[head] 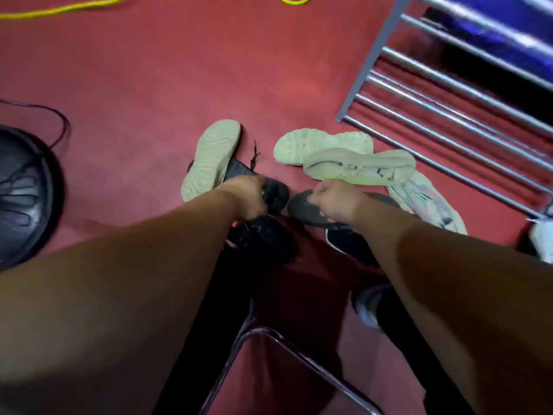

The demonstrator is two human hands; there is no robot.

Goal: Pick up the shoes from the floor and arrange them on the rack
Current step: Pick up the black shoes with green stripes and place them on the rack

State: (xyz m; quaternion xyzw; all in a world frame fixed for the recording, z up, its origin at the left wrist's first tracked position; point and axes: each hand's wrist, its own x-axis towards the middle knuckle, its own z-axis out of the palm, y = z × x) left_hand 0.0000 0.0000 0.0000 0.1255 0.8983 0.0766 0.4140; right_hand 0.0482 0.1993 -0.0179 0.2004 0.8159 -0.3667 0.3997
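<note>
Left hand (pixel 248 199): curled round a black shoe (pixel 276 194).
Right hand (pixel 335 202): gripping another dark shoe (pixel 300 206) (blurred).
Rack (pixel 371 56): visible rungs bare; pale shoes (pixel 323 146) on floor (pixel 134 100).

- Red carpet (pixel 134 79) covers the floor.
- A metal rack (pixel 443 94) stands on it, far right.
- A pale-soled shoe (pixel 211 160) lies sole up, leaning on a black shoe (pixel 241 170).
- Two more pale soles (pixel 320 145) overlap near the rack, a grey sneaker (pixel 428 202) just beside them.
- A dark shoe (pixel 299 206) and a black trainer (pixel 350 244) lie nearer.
- Yellow cable (pixel 59 9) at the far edge; round dark base (pixel 21 190) at the left.
</note>
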